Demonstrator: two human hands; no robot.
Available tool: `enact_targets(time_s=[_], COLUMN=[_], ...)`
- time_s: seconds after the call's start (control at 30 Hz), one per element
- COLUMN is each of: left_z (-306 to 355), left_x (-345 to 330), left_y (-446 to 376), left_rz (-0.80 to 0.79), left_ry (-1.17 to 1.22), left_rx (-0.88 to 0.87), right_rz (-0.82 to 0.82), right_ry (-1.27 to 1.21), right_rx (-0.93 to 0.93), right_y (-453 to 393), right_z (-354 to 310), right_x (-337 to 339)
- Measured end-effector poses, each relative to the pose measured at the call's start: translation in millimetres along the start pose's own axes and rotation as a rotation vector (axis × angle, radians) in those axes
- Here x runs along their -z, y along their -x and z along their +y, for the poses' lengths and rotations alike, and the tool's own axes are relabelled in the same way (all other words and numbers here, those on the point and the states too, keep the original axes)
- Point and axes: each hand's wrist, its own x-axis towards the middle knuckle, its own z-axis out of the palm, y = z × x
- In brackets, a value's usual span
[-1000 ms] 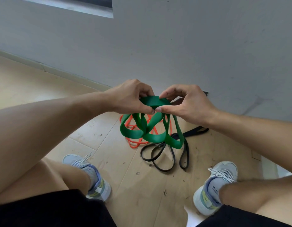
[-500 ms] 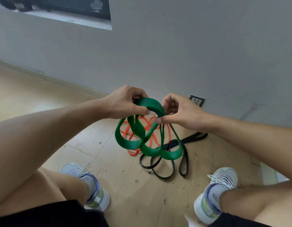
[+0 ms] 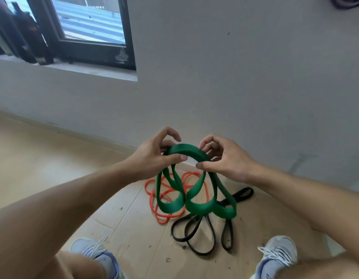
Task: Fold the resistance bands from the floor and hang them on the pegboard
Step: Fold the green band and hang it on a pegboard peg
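We see both hands gripping the green band point(image 3: 191, 195) at its top, held up in the air over the floor point(image 3: 43, 158). The left hand point(image 3: 154, 156) pinches the left end of the top arc between thumb and curled fingers; the right hand point(image 3: 225, 158) pinches the right end the same way, its thumb tip pressed to the band's underside. Between the two grips the band bows upward in a flat arch, and below them it hangs in several loose loops. Under those loops, on the floor, we see the orange band point(image 3: 166, 198) lying in a tangle to the left and the black band point(image 3: 202, 234) sprawled to the right and nearer the person. A grey shoe point(image 3: 275, 256) stands to the right of the black band, another shoe point(image 3: 94, 250) to the left. The wall point(image 3: 235, 77) rises just behind, with a window point(image 3: 90, 23) at upper left.
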Motion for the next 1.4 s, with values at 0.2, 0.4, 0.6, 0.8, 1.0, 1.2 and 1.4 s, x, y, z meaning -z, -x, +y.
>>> enact_targets(time_s=[0.2, 0.4, 0.6, 0.8, 1.0, 1.2, 1.4], left_z=[12, 33, 54, 78, 113, 158, 210], left_x=[-15, -20, -7, -13, -11, -9, -10], left_y=[-2, -13, -28, -38, -48, -49, -48], left_rz=[0.151, 0.236, 0.131, 0.315, 0.533, 0.603, 0.610], left_ry=[-0.151, -0.117, -0.325, -0.383, -0.409, -0.345, -0.340], left_rx=[-0.182, -0.265, -0.302, -0.460, -0.638, -0.621, -0.549], right_rz=[0.160, 0.253, 0.320, 0.408, 0.674, 0.767, 0.847], right_ry=[0.039, 0.022, 0.033, 0.135, 0.381, 0.255, 0.191], right_rx=[0.034, 0.061, 0.118, 0.167, 0.303, 0.335, 0.313], right_y=[5, 5, 10, 21, 30, 43, 54], right_z=[-8, -32, -48, -61, -85, -113, -138], right_x=[13, 31, 52, 74, 90, 108, 131])
